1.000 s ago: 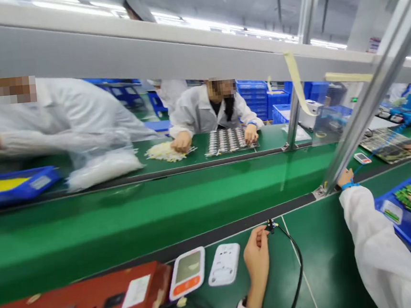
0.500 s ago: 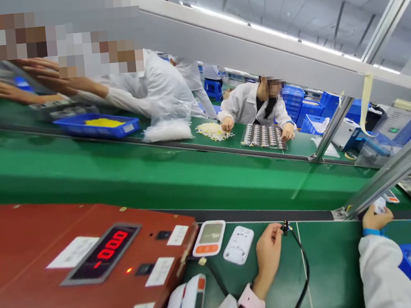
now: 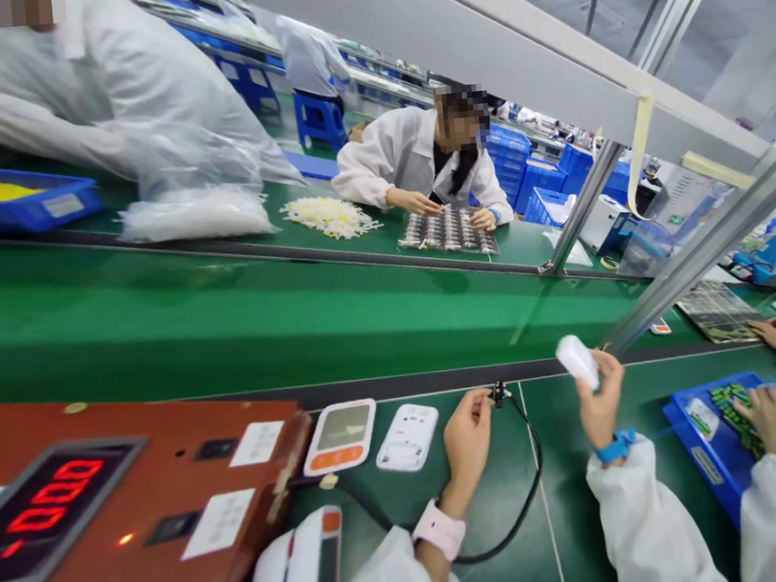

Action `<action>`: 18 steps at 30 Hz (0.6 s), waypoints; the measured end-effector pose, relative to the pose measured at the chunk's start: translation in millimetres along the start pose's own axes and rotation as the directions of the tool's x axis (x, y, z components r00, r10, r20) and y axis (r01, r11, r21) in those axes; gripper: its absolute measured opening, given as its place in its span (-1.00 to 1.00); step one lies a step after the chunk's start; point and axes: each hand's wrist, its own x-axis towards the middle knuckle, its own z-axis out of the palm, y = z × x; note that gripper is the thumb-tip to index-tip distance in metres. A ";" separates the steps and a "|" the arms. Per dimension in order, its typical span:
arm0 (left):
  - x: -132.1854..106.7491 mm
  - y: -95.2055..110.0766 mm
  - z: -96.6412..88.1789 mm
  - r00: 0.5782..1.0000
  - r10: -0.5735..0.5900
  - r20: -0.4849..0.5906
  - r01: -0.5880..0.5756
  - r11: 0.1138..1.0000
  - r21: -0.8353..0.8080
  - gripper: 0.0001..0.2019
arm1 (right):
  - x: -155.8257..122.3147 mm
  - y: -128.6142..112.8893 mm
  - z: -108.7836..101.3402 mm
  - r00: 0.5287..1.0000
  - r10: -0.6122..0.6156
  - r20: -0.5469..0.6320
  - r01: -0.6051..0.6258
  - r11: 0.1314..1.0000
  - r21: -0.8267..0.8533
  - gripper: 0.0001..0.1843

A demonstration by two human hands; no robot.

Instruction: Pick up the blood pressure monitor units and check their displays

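Lower left of the frame is taken up by a red tester box (image 3: pixel 127 495) with a glowing red readout. Just right of it, a white-and-orange monitor (image 3: pixel 340 436) and a white casing (image 3: pixel 407 436) lie flat on the green bench (image 3: pixel 572 528).

Center bottom, the person's right hand (image 3: pixel 466 443) reaches up from a pink-cuffed wrist, fingertips pinching the small black plug (image 3: pixel 499 395) of a black cable (image 3: pixel 517 524) that loops back down the bench. Left hand isn't visible.

Right of that, a co-worker's hand (image 3: pixel 598 408) with a blue wristband is raised, fingers curled round a white part (image 3: pixel 576 358). Far right sits a blue tray (image 3: pixel 715 453).
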 end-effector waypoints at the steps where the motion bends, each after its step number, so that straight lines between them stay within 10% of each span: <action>1: -0.1 0.4 -0.2 1.000 0.000 0.001 0.000 1.000 0.000 -0.73 | 4.3 -2.6 15.2 0.996 0.021 0.092 -0.023 1.000 0.018 -0.50; 10: 0.9 0.7 -3.1 0.999 -0.040 0.013 0.040 0.999 0.006 -0.75 | 60.2 21.0 172.2 0.872 0.391 0.293 -0.375 0.920 -0.110 -0.53; 18: 2.1 -1.5 -4.1 0.998 -0.050 0.036 0.051 0.998 -0.027 -0.72 | 49.8 20.8 197.5 0.877 0.326 0.353 -0.347 0.938 -0.003 -0.62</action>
